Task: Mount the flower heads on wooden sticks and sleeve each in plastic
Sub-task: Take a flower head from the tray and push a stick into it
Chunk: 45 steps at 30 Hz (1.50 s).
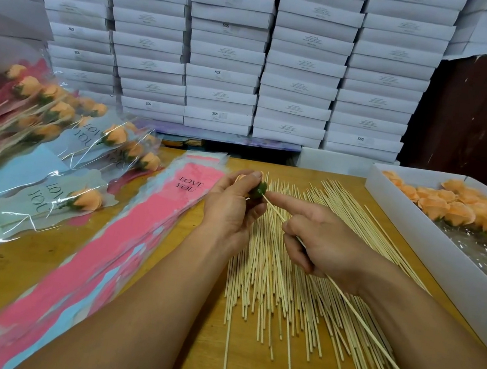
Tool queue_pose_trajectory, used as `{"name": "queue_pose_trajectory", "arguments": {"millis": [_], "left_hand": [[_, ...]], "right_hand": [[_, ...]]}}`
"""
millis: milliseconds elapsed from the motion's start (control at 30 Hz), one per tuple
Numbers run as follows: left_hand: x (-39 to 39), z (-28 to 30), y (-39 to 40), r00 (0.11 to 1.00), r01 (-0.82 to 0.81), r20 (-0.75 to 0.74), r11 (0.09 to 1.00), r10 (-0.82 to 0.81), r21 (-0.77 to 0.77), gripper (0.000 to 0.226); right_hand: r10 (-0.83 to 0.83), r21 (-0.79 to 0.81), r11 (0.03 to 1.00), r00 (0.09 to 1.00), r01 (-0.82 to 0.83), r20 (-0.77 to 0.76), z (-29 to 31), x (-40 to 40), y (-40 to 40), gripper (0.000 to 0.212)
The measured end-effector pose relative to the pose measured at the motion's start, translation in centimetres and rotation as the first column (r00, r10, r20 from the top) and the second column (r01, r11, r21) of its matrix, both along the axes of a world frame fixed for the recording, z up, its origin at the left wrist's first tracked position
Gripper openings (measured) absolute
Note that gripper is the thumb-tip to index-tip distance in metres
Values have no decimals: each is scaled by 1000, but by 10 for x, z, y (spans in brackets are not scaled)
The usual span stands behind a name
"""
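Your left hand (232, 211) grips a flower head (257, 190), green base toward your right hand (322, 243). That hand pinches a stick (370, 339), forefinger stretched along it, the tip touching the base. Loose sticks (278, 284) lie on the bench (204, 352) under both hands. Sleeves (134, 231) lie left of your left hand; a box of flower heads (459, 213) sits right of your right.

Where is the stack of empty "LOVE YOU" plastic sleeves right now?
In the head view, the stack of empty sleeves lies on the wooden table, left of the loose wooden sticks, beside the left hand.
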<state>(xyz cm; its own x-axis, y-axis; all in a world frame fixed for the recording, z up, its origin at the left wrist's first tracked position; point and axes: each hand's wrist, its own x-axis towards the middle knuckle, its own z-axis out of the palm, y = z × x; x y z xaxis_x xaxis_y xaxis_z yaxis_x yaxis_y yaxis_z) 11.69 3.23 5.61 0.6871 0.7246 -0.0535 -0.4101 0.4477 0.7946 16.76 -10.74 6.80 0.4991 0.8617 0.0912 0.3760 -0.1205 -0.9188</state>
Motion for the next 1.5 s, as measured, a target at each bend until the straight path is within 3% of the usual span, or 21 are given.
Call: {"name": "queue_pose_trajectory", "arguments": {"millis": [433,567,667,767,867,933,1133,1500], "left_hand": [[-2,-3,-2,1000,8,-29,995,-5,104,22],[3,-6,-2,992,-45,-108,977,69,207,33],[4,-11,3,911,-52,-334,869,243,492,49],[3,-7,18,738,208,-544,632,400,747,38],[1,7,41,546,541,-628,340,554,769,21],[-9,12,59,456,669,-619,212,640,712,17],[-35,-6,106,274,829,-591,125,759,546,49],[-34,-16,112,307,827,-542,63,782,559,38]], "right_hand": [[-20,-43,999,999,22,46,-5,1,3,62],[-15,-4,1000,1000,15,-20,-1,5,1,43],[-99,51,993,988,106,-121,0,10,-2,38],[-154,65,984,975,166,-162,-1,14,-2,34],[-179,52,980,970,190,-162,-3,20,-1,33],[-183,53,979,969,195,-167,-5,23,-1,33],[-202,19,978,969,206,-140,-11,28,1,32],[-201,12,979,969,204,-142,-11,29,0,33]]}}
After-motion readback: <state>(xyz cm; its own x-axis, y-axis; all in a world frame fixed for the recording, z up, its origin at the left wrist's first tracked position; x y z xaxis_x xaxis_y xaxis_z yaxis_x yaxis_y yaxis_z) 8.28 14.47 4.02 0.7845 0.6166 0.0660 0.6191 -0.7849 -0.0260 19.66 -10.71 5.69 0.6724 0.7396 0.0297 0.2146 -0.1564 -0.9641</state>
